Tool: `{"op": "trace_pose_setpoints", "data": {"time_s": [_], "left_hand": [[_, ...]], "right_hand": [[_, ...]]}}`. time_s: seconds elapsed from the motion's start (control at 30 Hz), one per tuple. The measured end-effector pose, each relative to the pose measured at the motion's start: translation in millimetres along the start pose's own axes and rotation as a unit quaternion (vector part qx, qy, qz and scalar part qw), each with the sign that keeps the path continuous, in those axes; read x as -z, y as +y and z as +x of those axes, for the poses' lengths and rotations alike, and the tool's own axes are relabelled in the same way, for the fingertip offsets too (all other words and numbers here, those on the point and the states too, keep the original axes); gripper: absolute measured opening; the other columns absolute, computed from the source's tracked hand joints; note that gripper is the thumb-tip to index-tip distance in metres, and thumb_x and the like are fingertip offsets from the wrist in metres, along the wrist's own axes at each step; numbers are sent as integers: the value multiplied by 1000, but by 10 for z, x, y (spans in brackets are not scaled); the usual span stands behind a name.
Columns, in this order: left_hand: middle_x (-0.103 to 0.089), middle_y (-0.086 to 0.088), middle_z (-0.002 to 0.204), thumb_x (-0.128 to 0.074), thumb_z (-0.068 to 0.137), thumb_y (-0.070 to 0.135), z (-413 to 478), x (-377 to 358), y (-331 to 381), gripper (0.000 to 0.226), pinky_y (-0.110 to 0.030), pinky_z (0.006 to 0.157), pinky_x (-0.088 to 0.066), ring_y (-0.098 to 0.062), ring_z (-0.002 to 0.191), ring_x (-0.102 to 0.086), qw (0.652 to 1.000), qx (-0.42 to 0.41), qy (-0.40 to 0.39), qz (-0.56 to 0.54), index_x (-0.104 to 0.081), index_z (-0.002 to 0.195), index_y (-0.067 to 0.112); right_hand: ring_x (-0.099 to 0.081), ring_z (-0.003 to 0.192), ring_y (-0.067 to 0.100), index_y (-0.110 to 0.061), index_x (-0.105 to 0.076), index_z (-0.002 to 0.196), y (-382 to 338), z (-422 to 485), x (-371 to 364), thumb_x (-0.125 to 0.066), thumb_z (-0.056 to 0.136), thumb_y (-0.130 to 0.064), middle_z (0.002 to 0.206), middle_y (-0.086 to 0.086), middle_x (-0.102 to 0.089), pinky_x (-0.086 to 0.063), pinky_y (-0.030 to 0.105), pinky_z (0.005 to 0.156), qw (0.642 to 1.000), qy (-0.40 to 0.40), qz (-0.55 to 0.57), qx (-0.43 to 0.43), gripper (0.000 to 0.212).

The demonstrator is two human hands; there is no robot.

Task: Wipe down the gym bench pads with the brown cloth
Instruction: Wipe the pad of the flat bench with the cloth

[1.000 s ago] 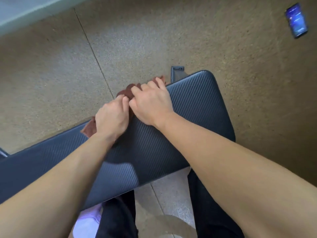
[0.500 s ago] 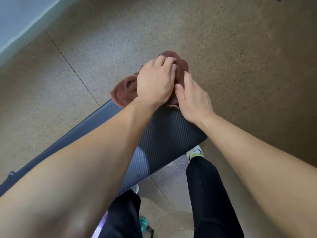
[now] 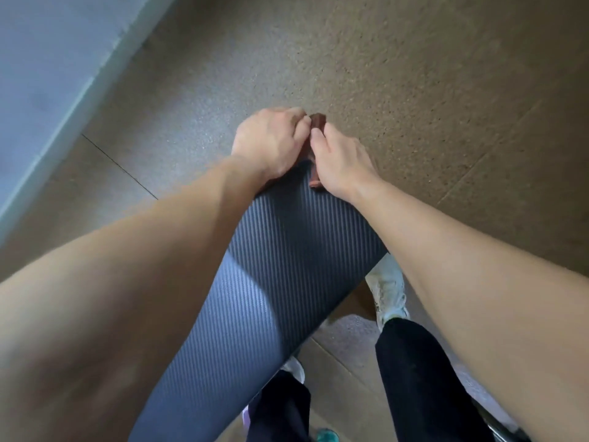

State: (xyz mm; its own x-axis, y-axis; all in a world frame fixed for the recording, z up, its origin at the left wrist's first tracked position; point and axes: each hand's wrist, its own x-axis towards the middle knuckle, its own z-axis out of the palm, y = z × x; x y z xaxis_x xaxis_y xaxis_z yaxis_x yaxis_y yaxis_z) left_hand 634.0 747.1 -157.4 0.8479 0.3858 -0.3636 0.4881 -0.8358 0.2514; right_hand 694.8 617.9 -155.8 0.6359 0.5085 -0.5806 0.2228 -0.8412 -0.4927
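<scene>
Bench (image 3: 287, 266): dark blue-grey, fine parallel stripes along its length, paler sheen patch midway. Cloth (image 3: 318, 120): reddish brown, plain. Floor (image 3: 414, 74): tan-brown, dense dark speckle, thin dark seam lines. Wall (image 3: 47, 59): pale blue-grey, lighter strip at base. Trousers (image 3: 414, 378): black, plain. Shoe (image 3: 387, 291): white, grey marks.

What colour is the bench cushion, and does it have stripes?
The bench pad is dark blue-grey with fine ribbed stripes, clearest in the head view.
</scene>
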Motion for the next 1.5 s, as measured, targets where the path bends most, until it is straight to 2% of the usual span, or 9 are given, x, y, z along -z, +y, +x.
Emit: {"op": "trace_pose_setpoints", "data": {"time_s": [0.13,0.33,0.6,0.73,0.87,1.0,1.17,1.37,1.5], "left_hand": [[-72,0,105,-30,97,41,-121,-113,378,40,-41,88,-39,-28,104,-61,988,-85,9,129,-64,92,21],[-74,-2,106,-18,95,45,-301,-418,968,55,-39,86,-46,-26,99,-69,955,-253,-71,134,-65,109,20],[-72,-6,94,-20,93,42,-7,-103,288,46,-42,86,-40,-31,92,-63,975,-155,-2,159,-60,87,20],[-74,-1,93,-28,96,41,-352,-332,870,38,-40,87,-37,-27,90,-63,977,-161,8,142,-60,84,22],[-68,1,93,-37,97,40,-692,-579,1359,31,-42,87,-37,-27,90,-60,967,-230,-3,106,-62,90,23],[-63,2,111,-41,96,41,-863,-699,1264,30,-42,111,-30,-26,120,-53,923,-372,-41,91,-67,100,26],[-42,-3,155,-31,101,45,-648,-591,1083,50,-44,121,-17,-27,147,-30,965,-253,-8,63,-48,144,25],[-19,0,165,-28,104,41,-946,-646,986,54,-48,122,-12,-25,153,-12,974,-218,4,65,-23,156,27],[-7,1,167,-37,104,38,-1531,-732,566,59,-48,121,-15,-24,154,-6,961,-263,-30,76,-15,158,29]], "right_hand": [[-57,110,41,-16,-50,103,518,-474,165,-24,107,-43,115,23,-64,-34,43,83,1000,-4,-11,-1,38],[-53,118,39,-16,-56,123,1036,-968,177,-27,106,-42,126,21,-62,-37,42,89,988,8,83,-127,42],[-55,114,37,-21,-45,96,463,-431,88,-24,104,-43,123,15,-62,-38,46,91,998,-15,58,-13,32],[-55,118,34,-17,-53,121,946,-859,98,-25,106,-42,130,13,-60,-39,43,94,993,21,107,-52,40],[-58,114,39,-18,-54,127,1233,-1511,-222,-34,105,-40,125,18,-63,-45,46,90,957,47,217,-186,37],[-55,120,40,-11,-60,123,998,-1875,-646,-43,104,-28,130,19,-62,-42,46,97,927,36,306,-212,30],[-45,133,11,-35,-36,148,948,-1241,-487,-36,101,-39,156,1,-40,-34,38,115,824,185,507,-171,47],[-35,144,12,-32,-29,155,755,-1244,-613,-34,99,-42,161,1,-33,-27,40,122,791,250,537,-153,57],[-21,141,-1,-30,-12,159,466,-1828,-1083,-34,108,-19,163,-5,-16,-18,6,111,783,247,543,-175,57]]}}
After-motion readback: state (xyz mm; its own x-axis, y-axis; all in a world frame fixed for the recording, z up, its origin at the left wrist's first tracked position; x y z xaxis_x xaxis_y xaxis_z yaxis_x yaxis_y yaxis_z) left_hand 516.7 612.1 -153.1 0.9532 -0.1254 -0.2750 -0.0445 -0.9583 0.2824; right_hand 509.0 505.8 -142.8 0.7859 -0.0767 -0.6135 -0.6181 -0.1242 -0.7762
